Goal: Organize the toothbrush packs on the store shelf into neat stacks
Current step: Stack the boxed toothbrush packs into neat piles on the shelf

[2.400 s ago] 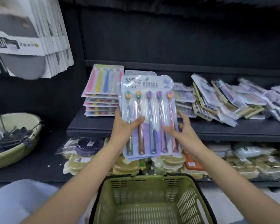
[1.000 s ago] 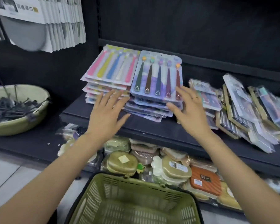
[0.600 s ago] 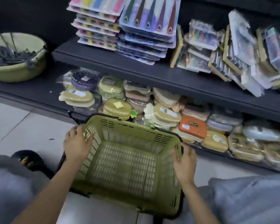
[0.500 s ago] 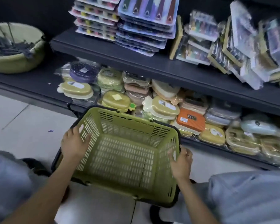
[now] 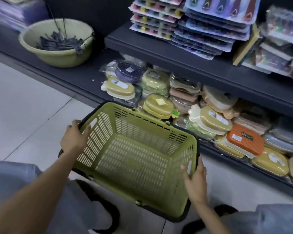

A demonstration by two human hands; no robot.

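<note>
Both hands have dropped from the packs (image 5: 215, 22), now stacked far up on the shelf (image 5: 176, 53), to the basket (image 5: 134, 157): left hand (image 5: 74, 139) curls over its rim, right hand (image 5: 195, 181) presses flat, so lift evenly.

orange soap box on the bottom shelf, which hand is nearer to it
Right. The right hand rests at the green basket's near-right corner, below and left of the orange soap box. The left hand grips the basket's far left rim, much farther away.

Both hands low and apart, left hand (image 5: 74, 137) curled in a grip, right hand (image 5: 195, 180) with fingers extended.
</note>
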